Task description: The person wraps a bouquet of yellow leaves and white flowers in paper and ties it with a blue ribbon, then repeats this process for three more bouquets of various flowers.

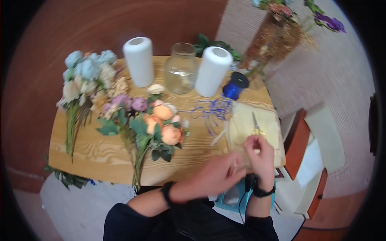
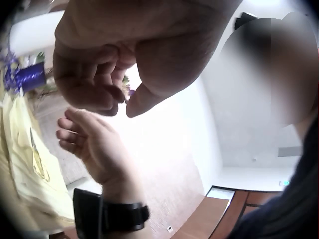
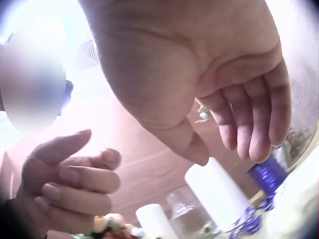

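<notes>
My left hand (image 1: 211, 177) hovers over the table's front edge, its fingers loosely bent and nothing seen between them. Close by on the right, my right hand (image 1: 262, 160) is held up near the pale yellow sheets (image 1: 246, 120); in the right wrist view its fingers (image 3: 251, 117) hang relaxed and hold nothing. Scissors (image 1: 257, 129) with gold handles lie on those sheets, just beyond the right fingertips. A bunch of peach and purple artificial flowers (image 1: 171, 134) lies left of the hands. Tangled blue ribbon (image 1: 219, 108) sits behind them, by a blue ribbon spool (image 1: 232, 89).
Two white vases (image 1: 138, 64) flank a clear glass vase (image 1: 181, 74) along the table's back edge. Pale blue and cream flowers (image 1: 86, 70) lie at the left of the wooden table (image 1: 100, 148). A teal container (image 1: 232, 203) stands below the front edge. More flowers (image 1: 281, 10) stand back right.
</notes>
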### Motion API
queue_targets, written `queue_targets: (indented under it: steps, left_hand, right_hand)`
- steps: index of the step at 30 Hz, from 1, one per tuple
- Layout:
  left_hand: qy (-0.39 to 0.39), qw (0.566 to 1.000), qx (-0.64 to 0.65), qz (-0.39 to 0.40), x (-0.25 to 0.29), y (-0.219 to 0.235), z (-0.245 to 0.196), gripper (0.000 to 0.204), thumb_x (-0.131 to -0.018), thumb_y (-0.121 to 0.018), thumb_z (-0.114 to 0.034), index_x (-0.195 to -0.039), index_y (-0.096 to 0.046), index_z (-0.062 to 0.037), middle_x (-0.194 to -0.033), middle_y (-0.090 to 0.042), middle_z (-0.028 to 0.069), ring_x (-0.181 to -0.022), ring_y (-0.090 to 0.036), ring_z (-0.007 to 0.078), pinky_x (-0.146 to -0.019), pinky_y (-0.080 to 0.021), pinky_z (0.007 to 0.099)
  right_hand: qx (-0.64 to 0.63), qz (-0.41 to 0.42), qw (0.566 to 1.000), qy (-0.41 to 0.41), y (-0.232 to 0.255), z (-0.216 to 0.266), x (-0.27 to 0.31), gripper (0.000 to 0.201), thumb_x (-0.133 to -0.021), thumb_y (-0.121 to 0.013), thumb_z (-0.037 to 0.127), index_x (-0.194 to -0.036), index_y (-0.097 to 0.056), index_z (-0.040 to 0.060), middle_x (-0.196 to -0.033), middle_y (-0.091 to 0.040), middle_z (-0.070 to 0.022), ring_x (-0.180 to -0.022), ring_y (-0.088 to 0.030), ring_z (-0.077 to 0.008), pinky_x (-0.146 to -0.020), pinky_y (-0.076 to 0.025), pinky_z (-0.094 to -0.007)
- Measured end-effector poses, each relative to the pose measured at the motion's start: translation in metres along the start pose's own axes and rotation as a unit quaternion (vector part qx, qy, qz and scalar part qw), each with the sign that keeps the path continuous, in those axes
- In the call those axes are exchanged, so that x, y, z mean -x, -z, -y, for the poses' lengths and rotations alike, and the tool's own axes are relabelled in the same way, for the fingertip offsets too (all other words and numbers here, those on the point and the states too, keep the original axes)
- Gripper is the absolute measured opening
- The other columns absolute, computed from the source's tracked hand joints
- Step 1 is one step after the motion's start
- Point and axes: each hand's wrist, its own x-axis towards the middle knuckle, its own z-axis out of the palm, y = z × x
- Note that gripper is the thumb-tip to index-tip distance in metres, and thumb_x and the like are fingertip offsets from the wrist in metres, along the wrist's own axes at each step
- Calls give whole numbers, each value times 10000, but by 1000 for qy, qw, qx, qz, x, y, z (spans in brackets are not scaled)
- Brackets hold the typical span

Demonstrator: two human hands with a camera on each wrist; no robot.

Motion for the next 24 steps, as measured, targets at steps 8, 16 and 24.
queue_targets:
  steps: [8,16,24]
  left_hand:
    - [154,796,-432,-396,154,78,14,305,-812,-735,-183,-989,-586,16,-721,-570,125,-648,-576,301,-602,-471,395]
    - [271,791,-436,-332,185,82,68,249,-797,-628,-145,-934,-500,19,-827,-592,235,-777,-593,422,-676,-480,499]
    - [296,897,-198,-262,199,117,35,257,-989,-502,-223,-953,-441,25,-764,-571,319,-767,-552,519,-644,-438,530]
  right_hand:
    - [-29,314,946,78,-123,20,62,90,-800,-711,121,-818,-656,53,-673,-648,-59,-589,-640,-181,-548,-501,-304]
    - [5,219,930,296,-173,24,76,98,-774,-716,118,-752,-624,94,-586,-560,-37,-528,-576,-229,-495,-457,-356]
    - [2,172,946,274,-176,27,82,125,-757,-731,82,-739,-607,90,-589,-548,-38,-516,-556,-219,-483,-435,-340]
